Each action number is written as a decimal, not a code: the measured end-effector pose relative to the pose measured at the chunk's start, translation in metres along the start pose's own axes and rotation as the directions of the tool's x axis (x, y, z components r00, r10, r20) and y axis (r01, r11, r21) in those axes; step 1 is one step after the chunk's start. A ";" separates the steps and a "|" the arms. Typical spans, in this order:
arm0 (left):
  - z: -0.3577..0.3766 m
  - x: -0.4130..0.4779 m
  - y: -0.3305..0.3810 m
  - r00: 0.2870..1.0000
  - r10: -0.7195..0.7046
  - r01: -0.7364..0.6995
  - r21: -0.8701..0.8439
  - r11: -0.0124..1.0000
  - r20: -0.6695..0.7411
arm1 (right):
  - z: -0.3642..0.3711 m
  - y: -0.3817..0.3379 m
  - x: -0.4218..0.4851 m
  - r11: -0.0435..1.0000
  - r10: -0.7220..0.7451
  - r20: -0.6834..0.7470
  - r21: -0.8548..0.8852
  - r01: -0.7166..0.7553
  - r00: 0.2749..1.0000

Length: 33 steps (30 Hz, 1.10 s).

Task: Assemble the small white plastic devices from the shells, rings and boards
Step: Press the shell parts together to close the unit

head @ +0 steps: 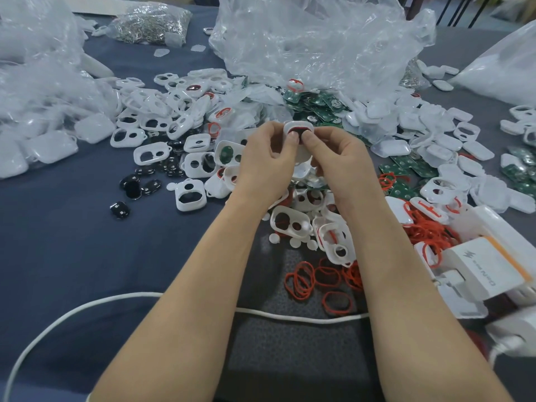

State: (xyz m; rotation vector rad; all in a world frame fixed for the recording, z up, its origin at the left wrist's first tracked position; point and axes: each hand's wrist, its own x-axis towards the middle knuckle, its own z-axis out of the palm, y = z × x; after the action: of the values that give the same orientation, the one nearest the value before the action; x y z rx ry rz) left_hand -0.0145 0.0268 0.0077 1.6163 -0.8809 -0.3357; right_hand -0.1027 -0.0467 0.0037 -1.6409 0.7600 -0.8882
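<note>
the left hand (265, 158) and the right hand (340, 158) meet above the middle of the table (72, 242). both are curled round one white shell (298, 124), held up between them. the two thumbs press side by side on its near face, where a red ring (300, 128) sits around a dark insert. the other fingers are tucked behind the shell, out of sight. just beyond the hands lies a heap of green boards (316, 107), partly under a crumpled clear plastic bag (313, 39). empty shells (150, 111) with two openings are strewn to the left, with small black pieces (136, 185) near them. loose red rings (303, 280) lie between the forearms, close to a white cable (290, 317) that passes under both arms. a white box (487, 268) lies at the right edge.
</note>
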 end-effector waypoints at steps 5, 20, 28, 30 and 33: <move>-0.001 -0.002 0.003 0.997 0.015 -0.009 -0.075 0.997 0.080 | 0.000 0.000 0.002 1.000 -0.011 -0.050 -0.012 0.010 0.999; 0.000 0.001 -0.003 0.997 -0.051 0.041 -0.163 0.986 -0.053 | -0.001 -0.003 -0.002 0.999 0.034 0.151 0.010 -0.036 0.988; -0.002 -0.001 -0.001 1.000 -0.008 0.012 -0.230 0.973 0.021 | -0.001 -0.002 -0.002 0.977 0.066 0.101 0.196 -0.085 0.993; -0.002 -0.001 -0.001 1.000 -0.013 0.015 -0.234 0.972 0.011 | 0.000 -0.001 -0.001 0.968 0.085 0.130 0.224 -0.112 0.988; -0.002 -0.001 -0.001 1.000 -0.028 0.026 -0.243 0.970 -0.005 | 0.000 0.000 -0.001 0.966 0.085 0.137 0.232 -0.115 0.987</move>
State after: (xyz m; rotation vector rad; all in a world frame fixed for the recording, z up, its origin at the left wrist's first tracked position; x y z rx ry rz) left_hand -0.0133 0.0284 0.0066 1.4021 -0.7798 -0.4388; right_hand -0.1033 -0.0464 0.0037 -1.4181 0.6173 -0.7656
